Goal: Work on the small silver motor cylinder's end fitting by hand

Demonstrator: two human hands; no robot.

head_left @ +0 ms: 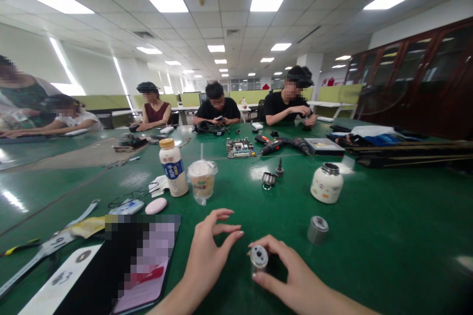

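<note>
My right hand (291, 273) is closed round a small round metal part (258, 257) with a hole in its top, held just above the green table (388, 236). My left hand (209, 251) hovers beside it, fingers spread and curved, holding nothing. A small metal cap (317, 229) stands on the table to the right. Further back sits a white round flask body (326, 183) without its lid. A metal ring piece (269, 179) and a small dark knob (280, 169) lie behind it.
A phone or tablet (140, 266) lies at my left, with a white milk bottle (172, 167), a sealed drink cup (201, 180) and a pink oval case (155, 205) beyond. A circuit board (240, 147) and power drill (281, 145) lie mid-table. Several people sit across the table.
</note>
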